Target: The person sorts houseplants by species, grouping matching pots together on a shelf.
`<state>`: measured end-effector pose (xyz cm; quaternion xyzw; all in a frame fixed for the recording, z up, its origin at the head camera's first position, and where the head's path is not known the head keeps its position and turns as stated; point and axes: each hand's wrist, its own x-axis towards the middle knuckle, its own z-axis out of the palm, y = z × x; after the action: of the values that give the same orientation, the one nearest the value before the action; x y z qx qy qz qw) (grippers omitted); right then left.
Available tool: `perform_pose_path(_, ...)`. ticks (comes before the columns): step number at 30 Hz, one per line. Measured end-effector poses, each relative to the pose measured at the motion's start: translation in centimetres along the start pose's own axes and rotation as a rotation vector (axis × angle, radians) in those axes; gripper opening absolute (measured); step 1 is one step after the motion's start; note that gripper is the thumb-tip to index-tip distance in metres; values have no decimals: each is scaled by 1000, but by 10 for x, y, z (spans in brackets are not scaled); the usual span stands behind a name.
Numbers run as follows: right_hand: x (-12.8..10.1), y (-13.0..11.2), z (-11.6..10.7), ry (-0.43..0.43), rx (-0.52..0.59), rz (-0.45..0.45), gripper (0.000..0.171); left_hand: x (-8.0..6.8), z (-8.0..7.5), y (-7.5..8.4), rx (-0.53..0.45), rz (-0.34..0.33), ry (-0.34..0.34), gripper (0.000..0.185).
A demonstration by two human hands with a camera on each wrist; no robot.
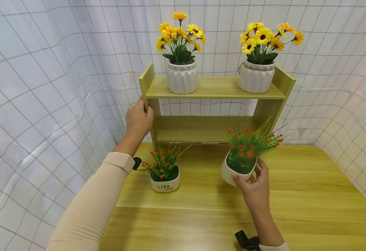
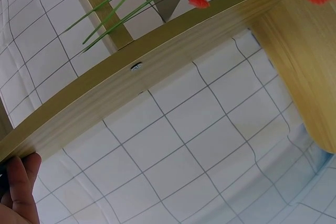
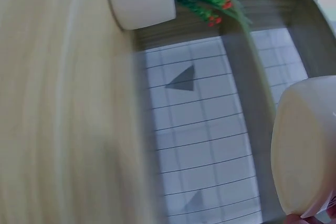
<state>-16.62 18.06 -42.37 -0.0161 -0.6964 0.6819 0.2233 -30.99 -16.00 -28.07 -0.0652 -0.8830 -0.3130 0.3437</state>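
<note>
While you steady the rack, status: both hands occupied.
Left hand (image 1: 139, 120): your fingers curl round the left upright of the wooden shelf (image 1: 212, 89), thumb on its front edge.
Right hand (image 1: 255, 186): your fingers and thumb are wrapped round the white pot of red flowers (image 1: 237, 169).
Pot position: tilted, lifted just off the table (image 1: 311, 195), in front of the lower shelf.
Second pot: "Life" planter (image 1: 165, 183) stands on the table near your left forearm.
Top shelf: two sunflower pots (image 1: 181, 76), upright.
</note>
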Motion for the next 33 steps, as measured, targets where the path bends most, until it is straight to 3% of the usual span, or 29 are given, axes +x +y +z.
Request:
perform_pose_path(10, 20, -17, 2, 26, -37, -35, 92, 0, 0, 0, 7, 0, -2, 27)
perform_pose_path(18, 44, -27, 3, 32, 5, -44, 90, 0, 1, -1, 7, 8, 4, 28)
perform_pose_path(26, 65, -23, 11, 34, -40, -104, 90, 0, 1, -1, 1, 20, 25, 16)
perform_pose_path(33, 81, -22, 15, 53, -105, -80, 93, -1, 0, -1, 4, 30, 22, 16)
